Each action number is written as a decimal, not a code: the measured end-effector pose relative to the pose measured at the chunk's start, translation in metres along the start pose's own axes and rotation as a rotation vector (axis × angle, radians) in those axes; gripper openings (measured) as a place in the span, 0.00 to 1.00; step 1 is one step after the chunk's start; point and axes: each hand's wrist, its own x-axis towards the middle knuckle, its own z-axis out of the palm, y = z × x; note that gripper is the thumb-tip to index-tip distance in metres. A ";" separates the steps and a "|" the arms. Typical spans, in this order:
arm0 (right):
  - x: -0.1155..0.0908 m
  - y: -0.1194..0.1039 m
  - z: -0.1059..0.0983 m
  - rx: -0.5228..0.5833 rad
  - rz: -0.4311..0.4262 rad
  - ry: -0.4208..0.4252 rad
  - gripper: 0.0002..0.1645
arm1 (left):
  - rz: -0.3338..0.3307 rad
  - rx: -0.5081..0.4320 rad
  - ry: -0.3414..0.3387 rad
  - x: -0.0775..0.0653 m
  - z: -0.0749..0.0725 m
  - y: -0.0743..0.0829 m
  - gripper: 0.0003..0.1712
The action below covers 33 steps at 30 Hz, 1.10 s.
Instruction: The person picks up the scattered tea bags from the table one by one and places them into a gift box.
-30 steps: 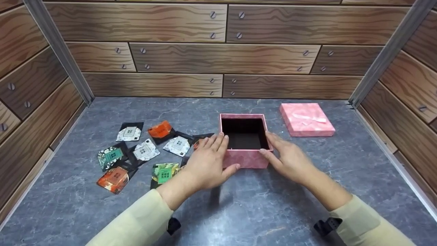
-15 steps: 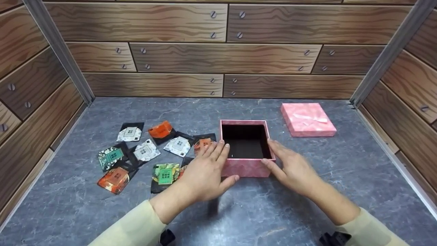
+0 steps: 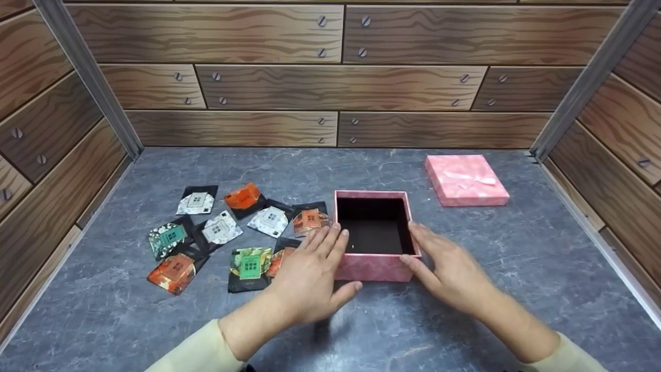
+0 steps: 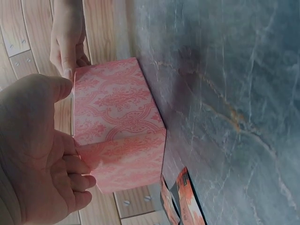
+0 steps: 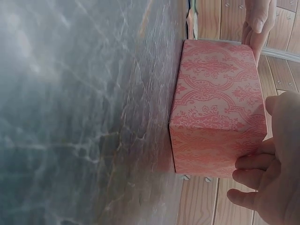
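Between my two hands stands a lidless pink patterned box (image 3: 374,267), its dark inside facing up. My left hand (image 3: 310,279) touches its left side with extended fingers, the thumb near the front face. On the opposite side my right hand (image 3: 454,274) rests its fingers against the right wall, with the thumb at the near right corner. In the left wrist view, the damask-like print of the box (image 4: 115,105) shows, with its base on the table. From the right wrist, the same box (image 5: 220,89) appears beside my loosely bent fingers.
Several sachets with black edges lie to the left, among them a green one (image 3: 250,266), an orange one (image 3: 175,271) and a white one (image 3: 219,227). A pink lid with a bow (image 3: 465,181) rests at the back right. Wood-patterned walls (image 3: 330,85) border the grey marbled table (image 3: 155,330).
Both hands and the pink box have slid nearer to me over the table. More of the orange sachets beside my left hand has come into sight. The lid stays put.
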 end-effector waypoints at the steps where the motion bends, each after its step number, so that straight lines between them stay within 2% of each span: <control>1: -0.002 -0.001 -0.001 -0.002 -0.002 0.002 0.39 | 0.001 -0.004 -0.004 -0.001 0.000 0.001 0.51; 13: -0.015 -0.008 -0.004 -0.007 -0.013 0.023 0.37 | -0.038 -0.031 -0.081 -0.013 -0.004 0.014 0.53; 19: -0.020 -0.009 -0.006 -0.019 -0.038 0.062 0.36 | -0.025 -0.009 -0.056 -0.017 -0.002 0.019 0.53; 26: -0.024 -0.012 -0.008 -0.024 -0.038 0.053 0.37 | -0.024 0.015 -0.039 -0.021 -0.001 0.023 0.53; 33: -0.018 -0.011 -0.013 -0.012 -0.035 0.107 0.33 | -0.023 0.045 -0.023 -0.022 0.000 0.025 0.53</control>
